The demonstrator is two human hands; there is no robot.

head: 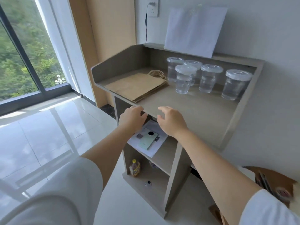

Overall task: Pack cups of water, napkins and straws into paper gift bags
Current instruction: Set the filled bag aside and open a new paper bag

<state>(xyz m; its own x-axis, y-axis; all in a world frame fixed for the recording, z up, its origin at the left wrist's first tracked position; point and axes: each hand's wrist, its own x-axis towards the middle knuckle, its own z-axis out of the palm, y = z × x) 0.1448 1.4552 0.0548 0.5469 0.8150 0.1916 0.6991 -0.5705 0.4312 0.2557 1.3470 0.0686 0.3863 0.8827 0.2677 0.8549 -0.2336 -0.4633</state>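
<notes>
- A dark-framed window (19, 59) is filling the left side, showing green trees.
- Daylight is glaring off the glossy white tiled floor (40, 135).
- A grey counter (203, 114) with a raised rim and open shelves below is standing against the white wall (267, 38).
- A wood-toned panel (110, 30) is running between window and wall.
- A cable (146, 26) is hanging from the wall socket (153, 8) above the counter's back left corner.

Loose white short sleeves: left sleeve (76, 184), right sleeve (269, 208); forearms (110, 143), left hand (132, 117), right hand (172, 120) bare.
</notes>
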